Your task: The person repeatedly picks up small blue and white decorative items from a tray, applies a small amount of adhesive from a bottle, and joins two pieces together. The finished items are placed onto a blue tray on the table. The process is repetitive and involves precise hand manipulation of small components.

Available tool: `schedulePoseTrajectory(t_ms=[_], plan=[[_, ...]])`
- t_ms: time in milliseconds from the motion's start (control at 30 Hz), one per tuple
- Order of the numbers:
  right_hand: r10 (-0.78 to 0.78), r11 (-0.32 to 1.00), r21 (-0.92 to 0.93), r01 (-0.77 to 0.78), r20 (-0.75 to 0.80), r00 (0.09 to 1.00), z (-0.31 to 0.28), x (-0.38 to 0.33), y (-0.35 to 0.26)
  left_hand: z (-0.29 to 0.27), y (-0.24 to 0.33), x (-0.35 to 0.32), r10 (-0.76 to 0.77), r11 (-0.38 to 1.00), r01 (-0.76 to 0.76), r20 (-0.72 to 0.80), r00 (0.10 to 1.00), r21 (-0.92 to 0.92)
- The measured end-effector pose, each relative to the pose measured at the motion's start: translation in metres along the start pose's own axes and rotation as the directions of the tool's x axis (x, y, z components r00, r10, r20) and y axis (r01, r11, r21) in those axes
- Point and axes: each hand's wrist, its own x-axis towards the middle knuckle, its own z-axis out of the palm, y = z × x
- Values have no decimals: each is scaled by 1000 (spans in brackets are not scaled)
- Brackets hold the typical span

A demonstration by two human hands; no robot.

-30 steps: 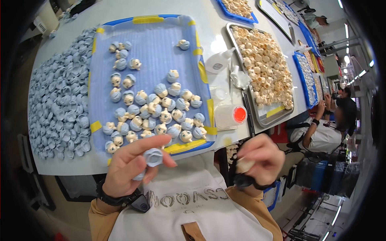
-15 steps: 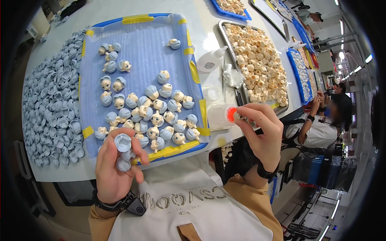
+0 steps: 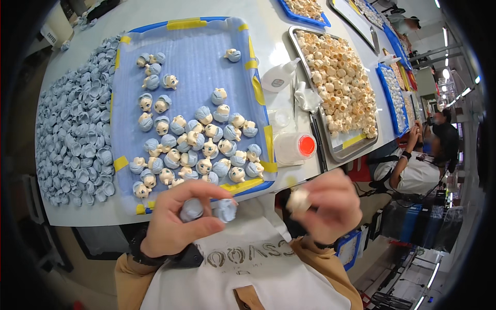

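Observation:
Between the thumb and fingertips of my left hand [image 3: 178, 219] is a light-blue doll hair piece [image 3: 226, 211], its hollow turned towards my right hand. Another blue hair piece [image 3: 192, 210] sits inside the same palm. My right hand [image 3: 332, 206], blurred by motion, pinches a cream doll face piece [image 3: 298, 201] in the air, apart from the hair piece. Beyond my hands lies a blue-lined tray [image 3: 196, 67] with yellow tape on its rim, bearing several small doll heads [image 3: 205, 166] with blue hair. A clear jar with an orange-red opening [image 3: 306, 146] stands right of it.
Left of the tray is a large heap of blue hair pieces [image 3: 77, 134]. A metal tray [image 3: 353, 154] of cream face pieces lies to the right. A white squeeze bottle [image 3: 279, 76], a crumpled white tissue [image 3: 307, 98] and dark thin tools [image 3: 318, 144] lie between. A co-worker [image 3: 413, 170] sits at right.
My right hand has drawn the face piece away from the jar's orange-red opening, down towards my body. My left hand has turned and moved right, bringing the hair piece to its fingertips.

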Motion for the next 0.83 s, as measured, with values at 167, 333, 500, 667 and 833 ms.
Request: schedulePoseTrajectory(t_ms=[167, 333, 500, 667, 833], plan=[[-67, 994, 89, 55, 133, 989, 32, 11, -9, 5, 4, 2, -59, 997, 60, -18, 998, 46], [-60, 997, 54, 48, 245, 968, 37, 13, -4, 1, 0, -1, -23, 995, 20, 24, 999, 99], [-107, 994, -10, 112, 233, 967, 43, 17, -10, 13, 9, 0, -112, 993, 113, 30, 993, -33], [-141, 963, -181, 199, 288, 947, 45, 7, -6, 12, 11, -1, -303, 945, 312, 94, 948, -103], [-212, 953, -159, 260, 266, 940, 48, 4, -2, 0, 4, -4, -283, 959, 281, 215, 935, 38]])
